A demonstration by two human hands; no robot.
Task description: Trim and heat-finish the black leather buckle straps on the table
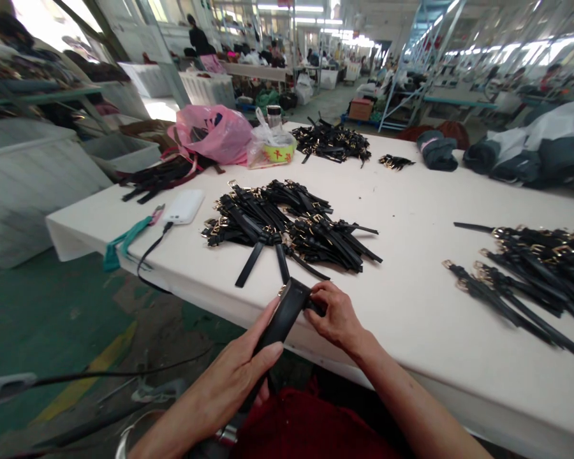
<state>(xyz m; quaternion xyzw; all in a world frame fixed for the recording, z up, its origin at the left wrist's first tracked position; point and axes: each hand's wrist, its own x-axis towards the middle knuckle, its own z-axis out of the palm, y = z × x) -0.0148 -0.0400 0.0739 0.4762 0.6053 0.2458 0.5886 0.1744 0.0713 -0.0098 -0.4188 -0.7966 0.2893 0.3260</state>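
One broad black strap is slanting over the near edge of one white table, with one gold buckle showing at its far left corner. Two bare hands are working on it: the left hand is gripping the strap along its length, the thumb lying across the upper face, while the right hand is pinching a small dark piece at the strap's far right edge, the fingers hiding how the two are joined. Just beyond, one central heap of gold-buckled black straps is lying on the tabletop, its members overlapping too closely for a count, and two strap ends are pointing toward the person. Three further groups of black pieces are lying apart from it: one right-hand heap, one far heap and, just beside the latter, one small cluster. Left of the central heap, one white device is resting with one black cable plugged in, and one teal band is trailing to the table's edge. Behind these, one pink bag is standing beside one clear bag, while one dark-lidded jar is rising behind the latter
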